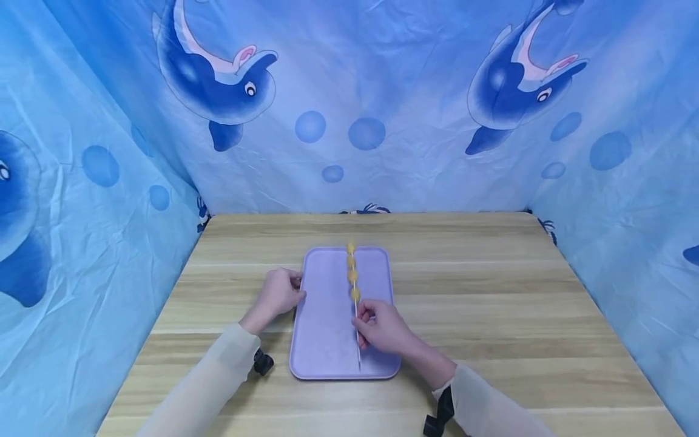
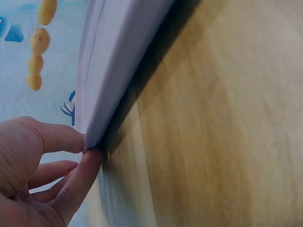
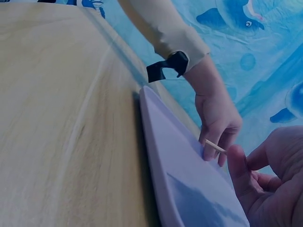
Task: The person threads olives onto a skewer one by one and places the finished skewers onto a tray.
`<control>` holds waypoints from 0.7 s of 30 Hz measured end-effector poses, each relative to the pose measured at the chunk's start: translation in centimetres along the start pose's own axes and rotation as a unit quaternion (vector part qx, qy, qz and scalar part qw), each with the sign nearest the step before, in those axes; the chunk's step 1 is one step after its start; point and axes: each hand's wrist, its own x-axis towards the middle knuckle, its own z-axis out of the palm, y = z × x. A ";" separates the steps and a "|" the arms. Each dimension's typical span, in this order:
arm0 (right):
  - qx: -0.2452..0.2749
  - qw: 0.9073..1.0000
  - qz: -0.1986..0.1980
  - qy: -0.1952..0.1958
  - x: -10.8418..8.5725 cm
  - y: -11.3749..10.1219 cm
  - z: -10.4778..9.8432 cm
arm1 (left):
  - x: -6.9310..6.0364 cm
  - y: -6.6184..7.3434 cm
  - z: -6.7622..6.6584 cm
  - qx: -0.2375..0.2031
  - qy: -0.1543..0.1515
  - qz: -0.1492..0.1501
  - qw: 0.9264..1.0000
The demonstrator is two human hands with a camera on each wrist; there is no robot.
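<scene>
A pale purple tray (image 1: 323,331) lies on the table. My left hand (image 1: 281,290) holds its left rim; in the left wrist view, thumb and a finger pinch the tray edge (image 2: 111,75). Over the tray's right half my right hand (image 1: 382,326) pinches a thin skewer (image 1: 358,359) by its lower part. Several yellow, potato-like pieces (image 1: 352,276) are threaded along its far end, also seen in the left wrist view as yellow-brown lumps (image 2: 40,41). A short stick end (image 3: 215,146) shows beside the thumb in the right wrist view.
A wooden table (image 1: 491,303) extends around the tray on all sides. Blue cloth with printed dolphins (image 1: 229,79) hangs behind and at both sides of it. Black straps (image 1: 263,362) sit on both wrists over pale sleeves (image 1: 210,382).
</scene>
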 end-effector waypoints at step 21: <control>-0.049 0.999 0.018 0.001 0.3 2.2 0.7 | 0.3 0.7 1.2 -0.013 -0.001 0.012 1.000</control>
